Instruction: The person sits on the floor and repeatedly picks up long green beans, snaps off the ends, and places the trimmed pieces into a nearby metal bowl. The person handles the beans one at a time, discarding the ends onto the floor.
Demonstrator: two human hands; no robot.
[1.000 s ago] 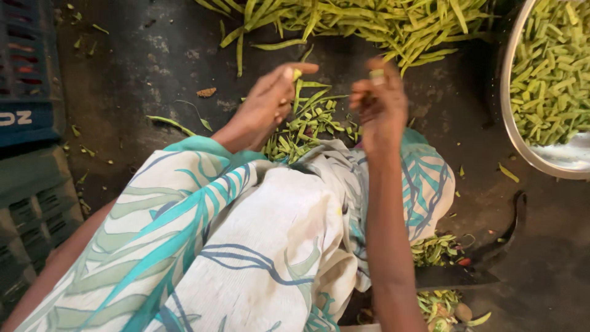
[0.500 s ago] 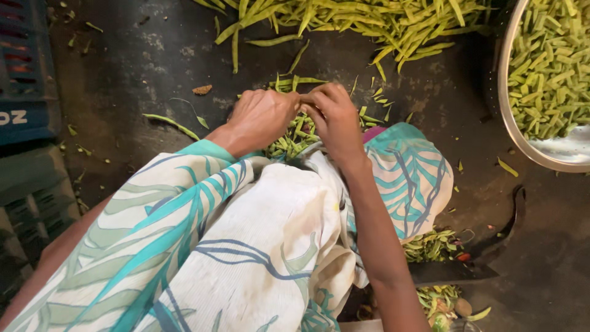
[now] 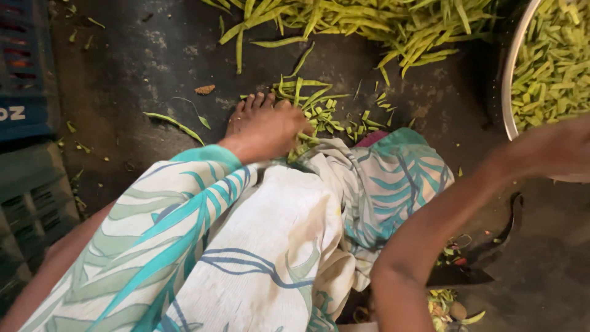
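My left hand [image 3: 264, 126] comes out of a teal-and-white patterned cloth [image 3: 203, 246] and rests knuckles-up on a small heap of cut green bean pieces [image 3: 319, 107] on the dark floor. Its fingers curl down into the heap, so what lies under the palm is hidden. My right arm crosses the lower right, and my right hand [image 3: 553, 150] is a blur at the rim of a large metal bowl [image 3: 507, 92] full of cut beans [image 3: 553, 61]. A pile of long whole beans [image 3: 369, 24] lies at the top.
A blue plastic crate [image 3: 24, 74] and a darker crate [image 3: 31, 203] stand at the left edge. A dark curved blade [image 3: 485, 255] lies on the floor at lower right, with bean scraps [image 3: 448, 301] beside it. Stray beans and bits dot the floor.
Both hands were together over the cut heap. My right hand has since swung right to the bowl's rim, while my left hand has dropped onto the heap.
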